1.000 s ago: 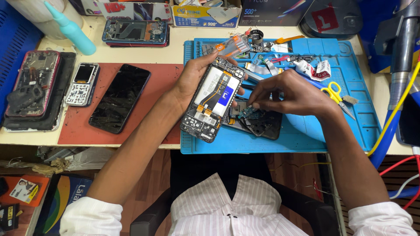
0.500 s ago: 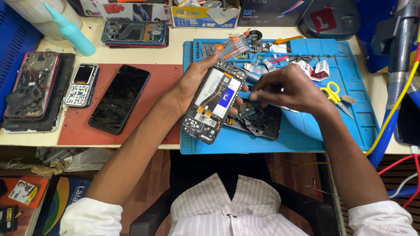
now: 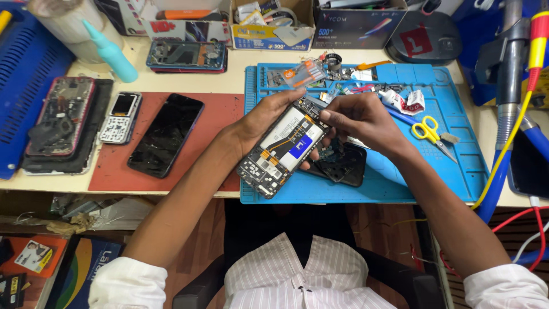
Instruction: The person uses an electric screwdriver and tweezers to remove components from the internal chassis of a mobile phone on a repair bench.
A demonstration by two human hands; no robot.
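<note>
In the head view, an opened smartphone (image 3: 284,150) with its back cover off is held above the near edge of a blue work mat (image 3: 452,163). It is gripped along its far-left side by the left hand (image 3: 258,121), whose fingers are curled around the frame. Its long axis is seen to run diagonally, from low on the left to high on the right, so that its upper end is pointed toward the right hand (image 3: 357,119). That end is met by the right hand, which is closed in a pinch; whether a small tool is held there cannot be told. Both hands are touching the phone, the right one at the upper end.

Beneath it, a dark back cover (image 3: 345,166) is lying on the mat. On the red mat (image 3: 214,106) to the left, one black smartphone (image 3: 165,135) is laid face up, and one small keypad phone (image 3: 120,117) is set beside it. Two further stripped phones are seen: one (image 3: 59,117) far left and one (image 3: 186,55) at the back of the tabletop (image 3: 189,83). One pair of yellow scissors (image 3: 430,133) is counted on the blue mat, and one teal bottle (image 3: 111,52) is standing at the rear left.
</note>
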